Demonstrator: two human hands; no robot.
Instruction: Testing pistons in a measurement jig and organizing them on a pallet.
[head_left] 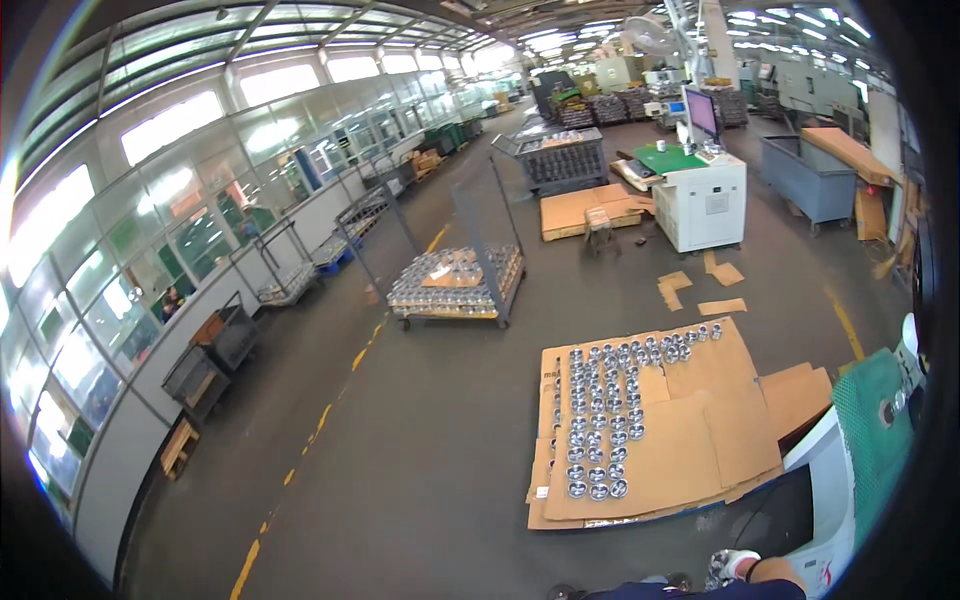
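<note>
My right hand (729,566), in a white and dark glove, shows small at the lower edge, with a black band at the wrist. Its fingers are too small and unclear to tell whether they hold anything. Nearby, beyond a dark patch of floor, flat cardboard sheets (690,440) lie stacked low. Rows of shiny, round, cup-like metal parts (598,491) stand on their left and far sides. To the right of the hand is a white machine or bench (832,490) with a green textured mat (872,420) on top. My left hand is out of view.
A wheeled cart (457,318) loaded with similar metal parts stands ahead. Farther off are a white cabinet (700,205) with a monitor (701,112), a grey bin (808,185) and a metal crate (565,165). Smaller carts (195,385) line the glazed wall at left.
</note>
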